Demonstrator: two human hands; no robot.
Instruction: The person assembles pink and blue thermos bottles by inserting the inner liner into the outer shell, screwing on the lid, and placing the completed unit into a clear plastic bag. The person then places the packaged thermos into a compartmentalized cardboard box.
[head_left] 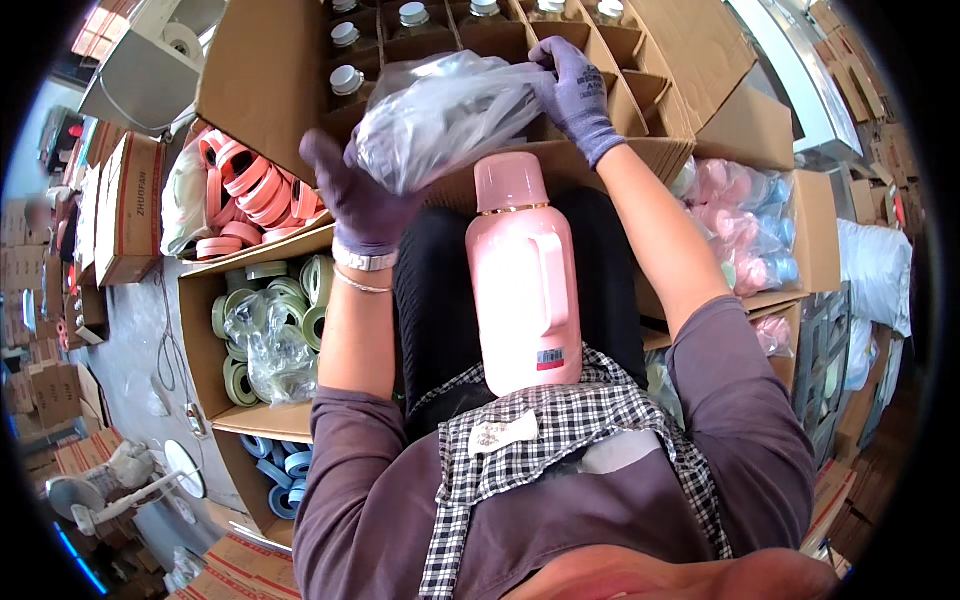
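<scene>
A clear plastic bag (440, 115) hangs crumpled over the near side of an open cardboard carton (265, 75). My right hand (575, 95), in a purple glove, pinches the bag's right end. At the bag's left end, my left hand (368, 200) is gloved too, its thumb raised apart; its other fingers are partly hidden behind the plastic. A pink thermos flask (512, 290) with a pink cup lid and side handle rests on my lap, its top towards the carton. Neither hand touches it. White-capped bottles (413, 15) stand in several of the carton's divided cells.
Left of me, boxes hold pink-red ring-shaped parts (265, 195), green ones (240, 375) and blue ones (285, 470). At right, a box contains bagged pink and blue parts (735, 230). A white fan (185, 468) stands at lower left. Cartons (130, 210) are stacked beyond.
</scene>
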